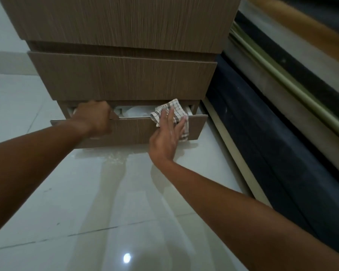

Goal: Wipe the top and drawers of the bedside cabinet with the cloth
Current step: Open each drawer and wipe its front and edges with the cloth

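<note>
While the cloth (pixel 174 114) lies draped over the top edge of the bottom drawer (pixel 137 132), near that drawer's right corner, my right hand (pixel 167 136) presses it flat against the drawer front. The cloth is checked, pale with dark lines; part hangs down the front face, part folds over the rim toward the inside. My right fingers (pixel 171 119) are spread and extended, not curled; the palm and fingers lie on the fabric, pinning rather than pinching it.

My left hand (pixel 95 118) is closed over the same top edge toward the drawer's left corner. The fingers hook over the rim and go inside, so their tips are hidden; the knuckles face up.

The bottom drawer stands partly pulled out from the bedside cabinet (pixel 121 26). Inside, between my two hands, something white and crumpled (pixel 134 112) shows; I cannot tell what it is. The middle drawer (pixel 123 77) above is shut, its front wood-grain brown like the rest. The uppermost front fills the top of the view; the cabinet's top surface is out of frame.

The cabinet stands on a glossy pale tiled floor (pixel 110 202), which reflects my forearms and a bright spot of light. Just beside the cabinet's right side runs a dark bed base (pixel 262 133), with lighter and green layered edges stacked above it.
</note>
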Demonstrator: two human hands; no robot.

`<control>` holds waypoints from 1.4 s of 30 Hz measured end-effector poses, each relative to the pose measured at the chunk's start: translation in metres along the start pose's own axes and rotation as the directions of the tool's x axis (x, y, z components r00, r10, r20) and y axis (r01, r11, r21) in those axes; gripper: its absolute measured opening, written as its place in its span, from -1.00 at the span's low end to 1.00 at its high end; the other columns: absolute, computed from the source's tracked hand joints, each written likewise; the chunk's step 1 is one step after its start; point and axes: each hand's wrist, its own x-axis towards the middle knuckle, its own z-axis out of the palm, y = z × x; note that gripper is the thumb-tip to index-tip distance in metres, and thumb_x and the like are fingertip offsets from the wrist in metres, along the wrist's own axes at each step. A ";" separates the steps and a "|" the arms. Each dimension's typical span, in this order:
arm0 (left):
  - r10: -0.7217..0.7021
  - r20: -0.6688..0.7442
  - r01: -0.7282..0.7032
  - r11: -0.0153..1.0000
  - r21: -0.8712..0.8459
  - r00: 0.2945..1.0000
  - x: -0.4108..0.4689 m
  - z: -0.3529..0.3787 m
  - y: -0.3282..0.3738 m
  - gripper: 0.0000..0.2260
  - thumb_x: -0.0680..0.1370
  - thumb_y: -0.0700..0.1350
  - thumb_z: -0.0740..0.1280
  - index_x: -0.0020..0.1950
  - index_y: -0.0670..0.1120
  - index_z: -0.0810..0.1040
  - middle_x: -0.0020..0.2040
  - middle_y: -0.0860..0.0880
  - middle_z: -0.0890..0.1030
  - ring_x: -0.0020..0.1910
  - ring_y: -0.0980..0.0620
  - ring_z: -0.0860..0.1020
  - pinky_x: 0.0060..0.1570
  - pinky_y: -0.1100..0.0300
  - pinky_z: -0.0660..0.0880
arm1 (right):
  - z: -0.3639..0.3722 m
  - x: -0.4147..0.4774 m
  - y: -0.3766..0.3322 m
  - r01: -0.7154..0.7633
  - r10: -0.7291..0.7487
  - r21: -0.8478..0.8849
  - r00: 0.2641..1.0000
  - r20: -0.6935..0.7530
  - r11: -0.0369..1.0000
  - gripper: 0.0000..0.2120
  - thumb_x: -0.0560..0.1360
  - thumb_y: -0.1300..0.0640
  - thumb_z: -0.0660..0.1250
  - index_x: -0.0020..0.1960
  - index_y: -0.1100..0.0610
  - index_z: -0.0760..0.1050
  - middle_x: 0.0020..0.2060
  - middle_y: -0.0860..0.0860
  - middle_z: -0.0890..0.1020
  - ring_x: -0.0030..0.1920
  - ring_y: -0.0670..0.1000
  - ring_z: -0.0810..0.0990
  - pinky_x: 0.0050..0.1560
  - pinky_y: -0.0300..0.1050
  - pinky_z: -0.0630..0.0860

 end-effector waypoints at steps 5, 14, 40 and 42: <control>0.100 0.073 -0.094 0.992 -0.079 0.992 -0.006 0.005 -0.030 -0.59 0.46 -0.16 0.42 0.29 0.07 0.56 0.11 -0.11 0.61 0.06 -0.18 0.58 -0.01 0.06 0.42 | -0.009 0.026 0.024 0.310 -0.312 -0.359 0.948 0.054 0.880 -0.56 0.50 0.20 0.25 0.38 0.02 0.46 0.29 0.01 0.53 0.42 0.11 0.35 0.54 0.24 0.01; -0.315 -0.087 0.272 0.907 -0.323 0.945 -0.020 0.015 -0.118 -0.75 0.51 -0.04 0.42 0.13 -0.11 0.69 0.08 -0.17 0.69 0.01 -0.22 0.63 0.03 0.00 0.57 | 0.045 -0.003 -0.037 0.453 -0.458 -0.220 0.888 0.032 0.864 -0.61 0.48 0.23 0.33 0.29 0.03 0.56 0.18 -0.04 0.63 0.23 0.09 0.48 0.46 0.17 0.14; -0.197 0.046 0.177 0.729 -0.662 0.979 -0.015 0.013 -0.151 -0.55 0.65 0.16 0.11 0.26 -0.07 0.64 0.31 -0.09 0.60 0.12 -0.03 0.53 0.15 0.09 0.41 | 0.120 0.016 -0.060 0.859 -0.751 -0.320 -0.106 0.651 -0.399 -0.44 0.62 0.15 -0.01 0.61 0.20 0.07 0.60 0.12 0.14 0.59 0.12 0.12 0.58 0.07 0.09; -0.162 0.094 0.183 0.729 -0.659 0.982 -0.018 0.012 -0.150 -0.50 0.58 0.25 0.11 0.28 0.00 0.63 0.29 -0.07 0.61 0.16 -0.08 0.59 0.26 0.02 0.47 | 0.109 0.025 -0.055 0.871 -0.747 -0.307 -0.097 0.658 -0.384 -0.38 0.60 0.14 0.03 0.63 0.12 -0.03 0.61 0.10 0.07 0.58 0.11 0.13 0.50 0.06 0.17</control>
